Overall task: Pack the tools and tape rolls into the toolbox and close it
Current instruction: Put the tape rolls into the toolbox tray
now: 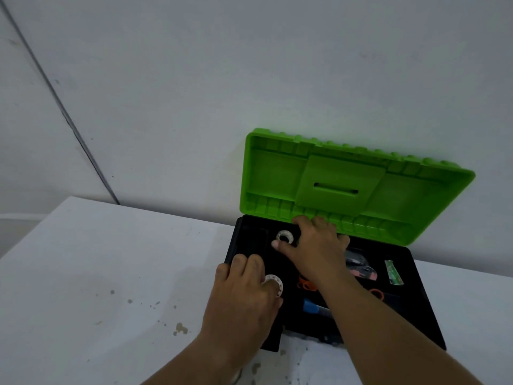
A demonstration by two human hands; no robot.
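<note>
A white tape roll [274, 284] is pinched in the left hand [244, 295], the fingers curled over it, at the near left part of the toolbox [422, 309]. A second white tape roll [284, 237] lies flat in the far left part of the box, and the thumb [280, 245] of the right hand [316, 245] is pressed against its near rim. Whether this roll is gripped or only touched cannot be told, as the other fingers of that hand are spread loosely over the box's far edge.

The toolbox is seen to be black, set on the white desk [97, 273] against a pale wall [194, 79], with its bright green lid [347, 184] raised and leaning back. Inside, to the right of the hands, orange-handled tools [305, 284], a blue-handled tool [312, 306], a pinkish object [363, 273] and a small green packet [392, 272] are laid; their exact kinds are too blurred to name.

Both forearms are stretched forward from the lower edge of the view, palms turned down, the right forearm [388, 329] crossing above the box's middle. The desk is marked with small dark spots [180, 327].
</note>
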